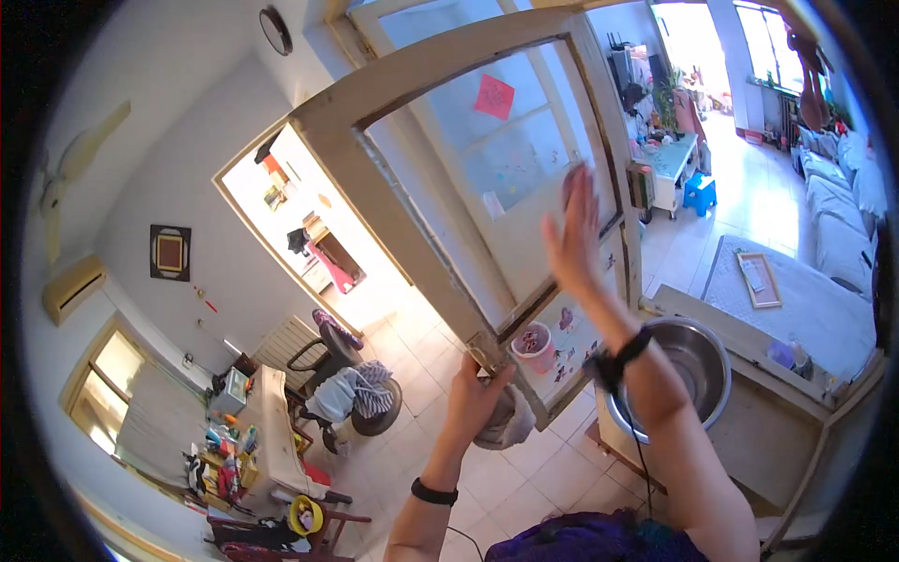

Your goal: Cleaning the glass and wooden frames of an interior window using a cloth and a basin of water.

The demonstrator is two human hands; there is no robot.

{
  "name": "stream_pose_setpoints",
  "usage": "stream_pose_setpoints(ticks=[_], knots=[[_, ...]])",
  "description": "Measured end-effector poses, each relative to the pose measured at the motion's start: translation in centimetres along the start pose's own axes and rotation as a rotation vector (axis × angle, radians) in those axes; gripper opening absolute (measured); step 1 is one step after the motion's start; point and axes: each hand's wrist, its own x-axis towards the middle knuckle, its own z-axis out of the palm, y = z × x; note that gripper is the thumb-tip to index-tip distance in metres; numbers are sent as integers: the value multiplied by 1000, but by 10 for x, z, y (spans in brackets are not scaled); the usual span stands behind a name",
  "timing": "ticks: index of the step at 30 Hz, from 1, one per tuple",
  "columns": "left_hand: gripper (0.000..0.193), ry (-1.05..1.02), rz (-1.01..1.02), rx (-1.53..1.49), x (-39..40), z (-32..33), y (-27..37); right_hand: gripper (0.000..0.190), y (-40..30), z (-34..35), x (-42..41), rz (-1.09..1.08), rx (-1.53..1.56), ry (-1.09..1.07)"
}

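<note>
In front of me is a glazed wooden window sash (414, 249), swung out, with worn pale paint. My left hand (477, 393) grips the sash's lower corner, and a greyish cloth (507, 421) hangs bunched under that hand. My right hand (577, 235) is raised flat near the glass pane (463, 168), slightly blurred, fingers pointing up; whether it touches the glass or has something under its palm, I cannot tell. Small stickers show on the lower pane. A steel basin (692, 372) sits beside my right forearm.
The basin rests on a wooden surface (765, 428) by the window frame. Beyond the frame lie a covered table (829, 309) and a blue stool (699, 194). At the left are a chair with clothes (351, 393) and a cluttered desk (274, 435). A pink-white bucket (535, 357) shows behind the lower pane.
</note>
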Motion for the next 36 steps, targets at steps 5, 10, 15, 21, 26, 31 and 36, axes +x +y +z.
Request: stream_pose_setpoints(ticks=[5, 10, 15, 21, 26, 31, 36], knots=[[45, 36, -24, -19, -11, -8, -11, 86, -108, 14, 96, -170, 73, 27], [48, 54, -27, -20, -8, -8, -14, 92, -120, 7, -20, -438, 168, -309], [49, 16, -30, -23, -5, -4, -16, 85, -51, 5, 73, -59, 46, 70], [49, 56, -38, 9, -14, -19, -23, 84, -172, 28, 71, -301, 321, -120], [51, 48, 68, 40, 1, -1, -29, 93, -79, 21, 82, -133, -24, -92], [49, 7, -39, -5, -6, 8, -6, 82, -23, -10, 175, 94, -33, 118], [49, 69, -34, 41, -19, -11, -16, 71, -139, 29, 76, -305, 194, 17]])
